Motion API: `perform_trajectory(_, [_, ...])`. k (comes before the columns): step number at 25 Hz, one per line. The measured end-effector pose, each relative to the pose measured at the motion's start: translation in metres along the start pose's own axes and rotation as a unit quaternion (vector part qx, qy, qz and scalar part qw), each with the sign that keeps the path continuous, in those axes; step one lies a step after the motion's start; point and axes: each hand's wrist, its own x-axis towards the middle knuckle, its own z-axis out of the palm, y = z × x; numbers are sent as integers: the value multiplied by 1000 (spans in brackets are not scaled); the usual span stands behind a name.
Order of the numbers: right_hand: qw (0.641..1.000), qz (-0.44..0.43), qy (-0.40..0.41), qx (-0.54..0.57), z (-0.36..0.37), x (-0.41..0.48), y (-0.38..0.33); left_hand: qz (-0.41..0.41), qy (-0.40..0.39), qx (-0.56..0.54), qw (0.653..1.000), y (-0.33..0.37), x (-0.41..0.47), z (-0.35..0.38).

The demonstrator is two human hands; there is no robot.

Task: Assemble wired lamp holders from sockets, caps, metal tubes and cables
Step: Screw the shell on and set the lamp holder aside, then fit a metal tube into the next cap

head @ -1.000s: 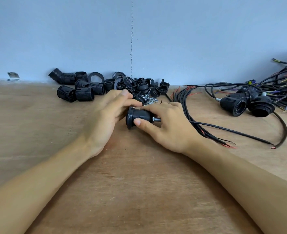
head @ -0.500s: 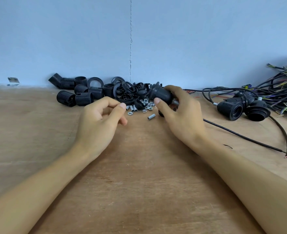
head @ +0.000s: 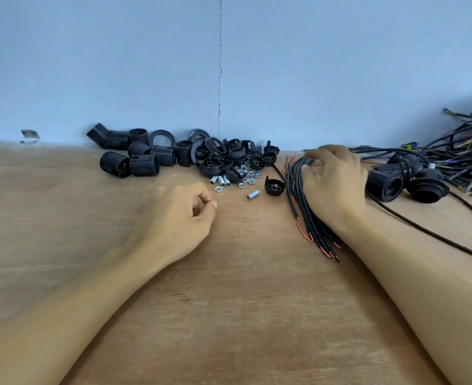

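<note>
The right hand [head: 337, 187] arches over the cables [head: 308, 220], its grip unclear; it should pinch one strand only. Left of the cables, the left hand [head: 179, 218] lies released.

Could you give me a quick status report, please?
Left hand idle, loosely curled. Right hand on cable bundle, grip unclear. Loose cap beside bundle.
</note>
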Motion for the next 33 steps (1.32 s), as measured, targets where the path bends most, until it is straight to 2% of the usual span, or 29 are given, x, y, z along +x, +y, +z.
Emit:
perform_trajectory(6, [994, -80, -69, 38, 4, -8, -16, 51, -33, -100, 993, 0, 2, -3])
perform_trajectory(8, [990, -92, -108, 5, 5, -10, -18, 50, -48, -124, 990, -2, 1, -4])
perform_trajectory(10, [986, -100, -127, -32, 7, -12, -16, 57, -48, -110, 991, -2, 1, -4])
perform_trajectory(12, [986, -103, -124, -34, 8, -12, -13, 67, -5, -58, 996, -4, 3, -2])
perform_trajectory(14, [987, -102, -117, -29, 7, -12, -14, 9, 27, -3, 1000, -7, 7, -2])
perform_trajectory(17, [988, -106, -106, -18, 6, -14, -16, -77, -16, 29, 996, -15, 11, -3])
perform_trajectory(19, [988, -112, -104, -11, 6, -16, -20, -67, -26, 30, 997, -15, 12, -3])
perform_trajectory(23, [987, -115, -107, -15, 10, -17, -34, -75, 31, 52, 995, -15, 16, -6])
perform_trajectory(25, [984, -116, -137, -19, 13, -16, -40, -103, 9, 73, 992, -21, 18, -7])
perform_trajectory(28, [974, -139, -177, -20, 20, -12, -48, -76, -26, 39, 996, -24, 20, -8])
perform_trajectory(30, [972, -146, -186, -13, 27, -11, -53, -48, -48, 11, 998, -23, 20, -9])
perform_trajectory(33, [974, -146, -174, -10, 37, -16, -61, -67, -35, 7, 997, -24, 17, -8])
